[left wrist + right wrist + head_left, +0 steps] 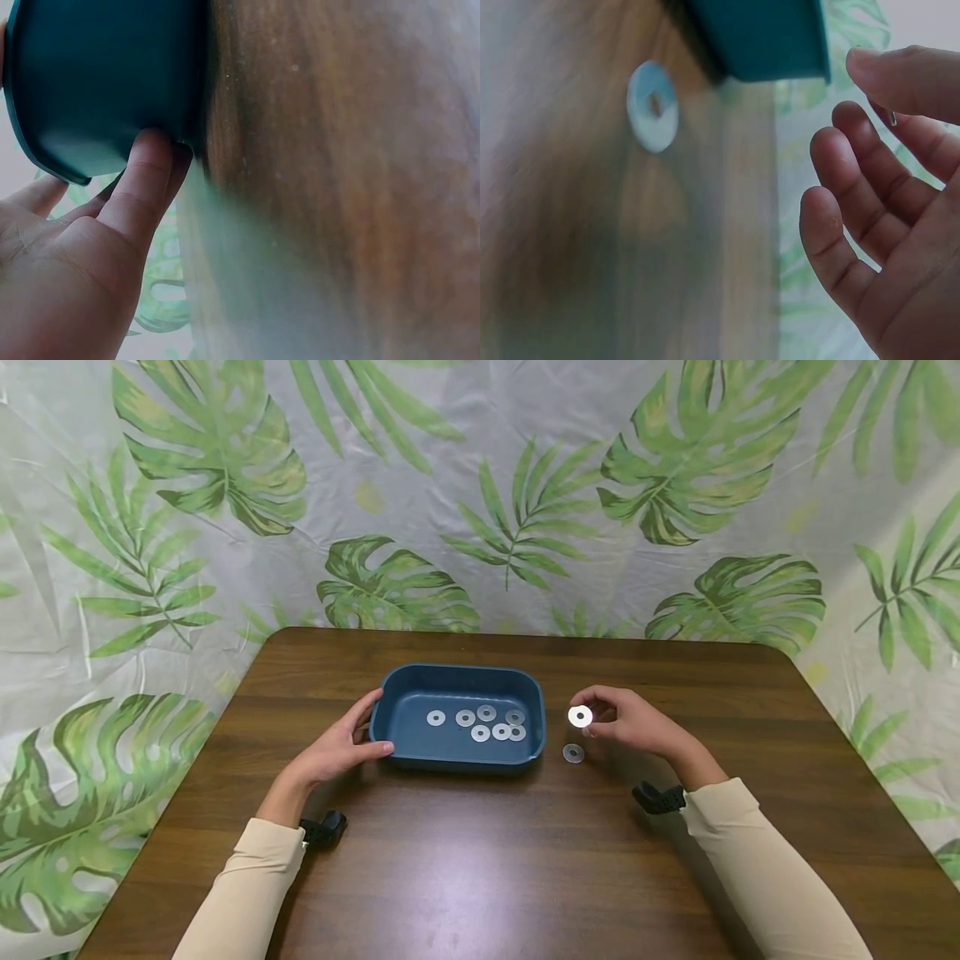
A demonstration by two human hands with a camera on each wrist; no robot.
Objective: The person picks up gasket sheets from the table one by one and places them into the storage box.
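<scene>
A blue rectangular tray [457, 762] with rounded corners stands on the table, several flat metal washers [465, 718] lying on its floor. My left hand [341, 747] grips the tray's left end, thumb at the front rim and fingers around the back corner; in the left wrist view, the fingers [142, 184] press on the tray's outer wall [97, 90]. Right of the tray, my right hand [630, 722] pinches a washer [572, 717] between thumb and forefinger, its face turned to the head camera. Another washer [573, 753] lies on the table just below that hand.
The dark brown wooden table [465, 860] has its far edge a short way behind the tray. Behind it hangs a pale cloth [525, 435] printed with green leaves. Each wrist wears a black strap with a camera [658, 798].
</scene>
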